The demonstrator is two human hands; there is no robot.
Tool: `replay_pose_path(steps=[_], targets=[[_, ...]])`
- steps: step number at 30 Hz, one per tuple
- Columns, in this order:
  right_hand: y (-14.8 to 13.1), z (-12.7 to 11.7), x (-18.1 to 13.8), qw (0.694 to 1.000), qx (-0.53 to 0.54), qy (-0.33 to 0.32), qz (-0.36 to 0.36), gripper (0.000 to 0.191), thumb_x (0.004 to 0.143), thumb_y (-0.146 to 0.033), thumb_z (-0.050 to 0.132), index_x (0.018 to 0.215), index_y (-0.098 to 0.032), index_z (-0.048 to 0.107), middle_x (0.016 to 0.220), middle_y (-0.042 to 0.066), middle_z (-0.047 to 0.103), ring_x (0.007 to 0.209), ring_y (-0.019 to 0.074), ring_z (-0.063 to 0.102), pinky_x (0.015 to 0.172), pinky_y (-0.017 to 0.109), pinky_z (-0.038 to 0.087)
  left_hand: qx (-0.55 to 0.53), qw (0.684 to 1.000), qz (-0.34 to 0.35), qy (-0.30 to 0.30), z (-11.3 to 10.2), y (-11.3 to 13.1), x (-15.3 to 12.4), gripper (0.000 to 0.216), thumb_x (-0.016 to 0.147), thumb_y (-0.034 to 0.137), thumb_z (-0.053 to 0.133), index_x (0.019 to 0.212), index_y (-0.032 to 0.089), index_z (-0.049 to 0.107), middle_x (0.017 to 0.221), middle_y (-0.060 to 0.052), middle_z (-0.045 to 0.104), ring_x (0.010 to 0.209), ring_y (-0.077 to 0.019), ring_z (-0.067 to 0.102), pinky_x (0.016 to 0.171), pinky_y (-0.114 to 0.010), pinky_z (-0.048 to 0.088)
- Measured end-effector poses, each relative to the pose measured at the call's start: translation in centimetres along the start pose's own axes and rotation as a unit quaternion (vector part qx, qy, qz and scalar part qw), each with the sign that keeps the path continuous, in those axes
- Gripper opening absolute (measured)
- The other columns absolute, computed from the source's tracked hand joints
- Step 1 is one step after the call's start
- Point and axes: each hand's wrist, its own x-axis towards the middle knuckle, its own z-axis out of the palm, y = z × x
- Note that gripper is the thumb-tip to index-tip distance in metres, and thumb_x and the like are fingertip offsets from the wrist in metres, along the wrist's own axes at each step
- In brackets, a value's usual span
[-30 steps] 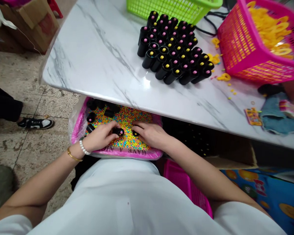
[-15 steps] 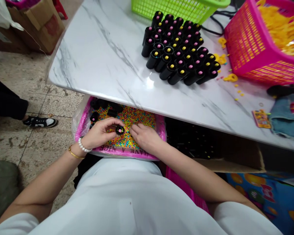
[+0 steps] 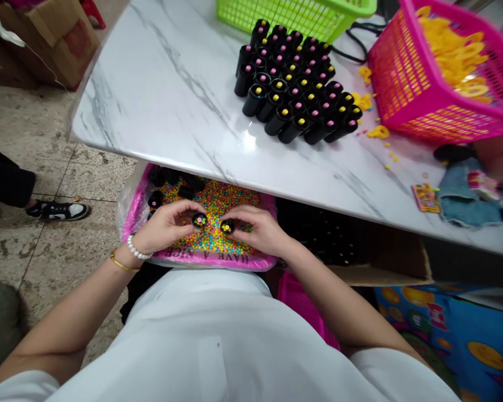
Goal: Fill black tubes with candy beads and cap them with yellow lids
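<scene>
Over a pink tray [image 3: 129,222] full of small coloured balls [image 3: 212,241], my left hand [image 3: 166,224] is closed around a black tube [image 3: 199,220] with a pink tip in its middle and small balls in its mouth. Facing it, my right hand [image 3: 260,228] grips a second black tube [image 3: 227,226], which has a yellow tip and balls in its mouth. A small gap separates the two tubes. More black tubes [image 3: 155,198] lie on the balls along the tray's far left side.
On the marble-patterned table [image 3: 159,106] stands a dense group of black tubes [image 3: 293,92] with pink and yellow tips. Behind are a green basket [image 3: 302,19] and a pink basket [image 3: 406,84] of yellow plastic pieces. An open cardboard box [image 3: 385,273] sits under the table.
My right hand has come up out of the balls, and a black tube now shows in its fingers. My left hand still holds its tube. The whole view has shifted slightly.
</scene>
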Motion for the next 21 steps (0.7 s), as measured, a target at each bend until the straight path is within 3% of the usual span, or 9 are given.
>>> replay_pose_path(steps=[4, 8, 12, 17, 21], targets=[[-0.5, 0.3, 0.4, 0.999, 0.044, 0.007, -0.008, 0.026, 0.082, -0.019, 0.068, 0.108, -0.021, 0.070, 0.104, 0.006, 0.069, 0.093, 0.0179, 0.067, 0.081, 0.031, 0.056, 0.032, 0.999, 0.023, -0.027, 0.2, -0.2, -0.1, 0.029, 0.078, 0.022, 0.068, 0.106, 0.016, 0.066, 0.105, -0.007, 0.071, 0.099, -0.0190, 0.065, 0.094, -0.033, 0.050], [-0.3, 0.6, 0.5, 0.999, -0.020, 0.036, -0.024, 0.028, 0.082, -0.014, 0.067, 0.109, -0.020, 0.069, 0.103, 0.007, 0.070, 0.093, 0.0174, 0.066, 0.082, 0.031, 0.055, 0.164, 0.986, 0.034, -0.010, 0.1, -0.6, 0.1, 0.029, 0.079, 0.019, 0.066, 0.108, 0.019, 0.067, 0.107, -0.005, 0.072, 0.101, -0.0197, 0.065, 0.098, -0.035, 0.047], [0.9, 0.8, 0.3, 0.991, -0.125, 0.009, -0.055, 0.029, 0.085, -0.010, 0.062, 0.112, -0.017, 0.067, 0.107, 0.010, 0.068, 0.097, 0.0191, 0.065, 0.087, 0.032, 0.054, 0.294, 0.955, 0.037, 0.002, 0.1, -1.2, 0.4, 0.028, 0.078, 0.018, 0.068, 0.106, 0.018, 0.068, 0.104, -0.005, 0.072, 0.099, -0.0220, 0.064, 0.094, -0.038, 0.048], [1.4, 1.7, 0.4, 0.927, -0.356, -0.101, -0.069, 0.028, 0.093, -0.014, 0.053, 0.118, -0.016, 0.066, 0.108, 0.014, 0.064, 0.094, 0.0244, 0.062, 0.077, 0.036, 0.054, 0.454, 0.886, 0.073, -0.057, 0.8, -1.4, 0.7, 0.025, 0.079, 0.012, 0.066, 0.103, 0.018, 0.069, 0.098, -0.007, 0.068, 0.094, -0.0232, 0.061, 0.087, -0.036, 0.049], [1.2, 2.3, 0.5, 0.901, -0.407, -0.131, -0.081, 0.026, 0.096, -0.018, 0.051, 0.118, -0.019, 0.066, 0.105, 0.011, 0.063, 0.091, 0.0224, 0.059, 0.076, 0.034, 0.053, 0.514, 0.848, 0.092, -0.090, 1.3, -0.9, 0.8, 0.026, 0.081, 0.010, 0.063, 0.104, 0.019, 0.070, 0.096, -0.007, 0.066, 0.092, -0.0232, 0.060, 0.085, -0.035, 0.049]])
